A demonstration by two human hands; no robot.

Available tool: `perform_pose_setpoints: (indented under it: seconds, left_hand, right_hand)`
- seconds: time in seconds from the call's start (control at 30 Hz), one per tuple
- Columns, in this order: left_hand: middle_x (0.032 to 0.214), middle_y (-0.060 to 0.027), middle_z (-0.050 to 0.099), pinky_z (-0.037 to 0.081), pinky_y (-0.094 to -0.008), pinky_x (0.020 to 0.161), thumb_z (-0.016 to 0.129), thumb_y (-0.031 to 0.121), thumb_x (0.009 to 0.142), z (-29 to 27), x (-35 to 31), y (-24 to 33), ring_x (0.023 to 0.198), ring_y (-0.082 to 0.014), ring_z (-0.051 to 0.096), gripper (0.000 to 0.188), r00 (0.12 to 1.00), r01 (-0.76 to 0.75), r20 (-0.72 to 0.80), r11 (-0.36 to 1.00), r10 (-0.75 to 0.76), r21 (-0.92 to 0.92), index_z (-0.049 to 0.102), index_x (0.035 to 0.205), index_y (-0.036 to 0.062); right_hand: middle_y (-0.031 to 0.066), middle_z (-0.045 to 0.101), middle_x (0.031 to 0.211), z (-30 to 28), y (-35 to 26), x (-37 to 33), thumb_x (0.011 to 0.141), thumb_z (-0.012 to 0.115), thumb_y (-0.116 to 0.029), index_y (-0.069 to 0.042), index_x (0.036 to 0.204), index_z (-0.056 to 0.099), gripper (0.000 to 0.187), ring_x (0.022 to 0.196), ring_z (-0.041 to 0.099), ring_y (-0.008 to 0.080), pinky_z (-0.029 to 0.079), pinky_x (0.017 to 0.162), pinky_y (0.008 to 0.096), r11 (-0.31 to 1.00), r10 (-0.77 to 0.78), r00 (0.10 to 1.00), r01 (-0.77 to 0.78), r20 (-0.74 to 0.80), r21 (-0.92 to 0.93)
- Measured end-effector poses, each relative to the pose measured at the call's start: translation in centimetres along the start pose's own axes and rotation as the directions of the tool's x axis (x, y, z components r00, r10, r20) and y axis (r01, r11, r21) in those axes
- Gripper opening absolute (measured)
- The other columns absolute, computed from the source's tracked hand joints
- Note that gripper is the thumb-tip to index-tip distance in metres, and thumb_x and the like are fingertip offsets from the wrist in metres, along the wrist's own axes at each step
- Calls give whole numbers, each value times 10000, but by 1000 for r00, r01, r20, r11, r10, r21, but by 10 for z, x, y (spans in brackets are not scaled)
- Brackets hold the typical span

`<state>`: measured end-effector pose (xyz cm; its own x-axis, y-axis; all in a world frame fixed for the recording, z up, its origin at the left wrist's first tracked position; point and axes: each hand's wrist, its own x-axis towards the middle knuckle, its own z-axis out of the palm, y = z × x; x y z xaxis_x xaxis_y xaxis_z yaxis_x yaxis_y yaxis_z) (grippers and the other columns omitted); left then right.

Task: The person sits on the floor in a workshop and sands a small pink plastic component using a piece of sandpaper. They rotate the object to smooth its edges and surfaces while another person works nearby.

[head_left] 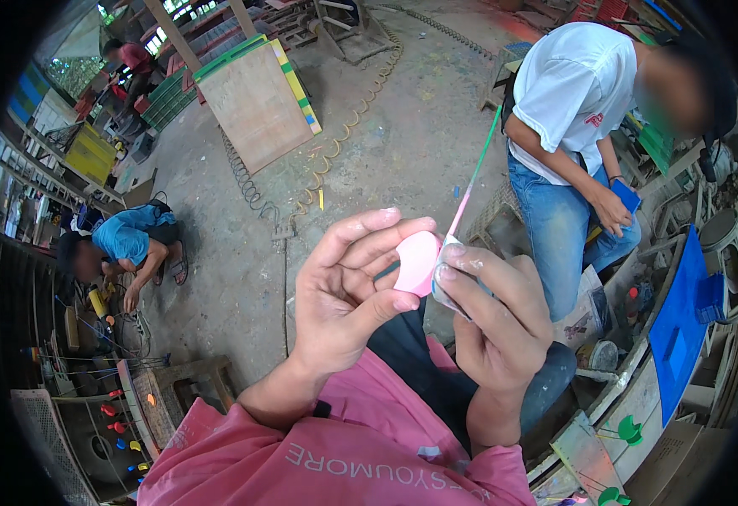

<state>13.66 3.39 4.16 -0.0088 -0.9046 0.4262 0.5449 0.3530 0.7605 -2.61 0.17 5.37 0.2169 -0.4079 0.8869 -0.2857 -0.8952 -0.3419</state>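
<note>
In front of my chest, my left hand [344,282] grips a small pink rounded piece [418,261] between thumb and fingers. Its pale flat face is turned up. My right hand [500,308] is closed on a small folded whitish sheet [447,282], pressed against the piece's right edge; whether it is paper or cloth I cannot tell. A thin stick [476,173], pink low down and green above, rises from beside my right fingertips. Its lower end is hidden there. Pale smudges mark the fingers of both hands.
At right, a person in a white shirt [576,93] sits holding a blue block [625,196]. Another in blue [129,236] crouches at left. Green pieces on sticks [630,430] stand near a blue panel [679,325]; small coloured pieces [114,411] lie lower left. A wooden board [255,105] leans ahead.
</note>
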Motion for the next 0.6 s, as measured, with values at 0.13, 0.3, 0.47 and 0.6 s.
perform_pose_setpoints:
  seconds: [0.13,0.3,0.47,0.6]
  left_hand:
    - [1319,-267,450,439,-388,998,615,-156,772,0,0,1,1214,-288,482,623,999,-34,1,998,34,55,339,1316,-33]
    - [1310,-265,459,438,-394,999,625,-149,768,3,-1,2,1203,-283,490,607,998,-27,-57,998,31,63,358,1300,-31]
    - [1277,-281,487,435,-421,988,698,110,819,5,0,4,1174,-357,517,612,986,12,-164,988,13,152,351,1300,-39]
    - [1279,-280,486,429,-436,991,691,108,824,5,1,2,1176,-360,515,612,990,12,-137,990,8,143,344,1306,-36]
  right_hand:
    - [63,662,1047,1,-1,-1,637,662,5,-32,976,703,343,592,485,146,375,505,247,1000,4,1000,-4,0,16]
    - [53,668,1039,3,-1,-1,643,671,-26,-35,962,708,321,579,476,138,373,489,238,999,-21,1000,21,-3,26]
    - [98,648,993,2,-12,1,609,643,85,-29,944,682,356,640,537,188,373,528,283,997,35,994,-41,102,58]
    - [41,669,1034,4,-3,0,647,677,-36,-33,956,708,311,575,472,141,386,487,239,999,-35,999,34,20,40]
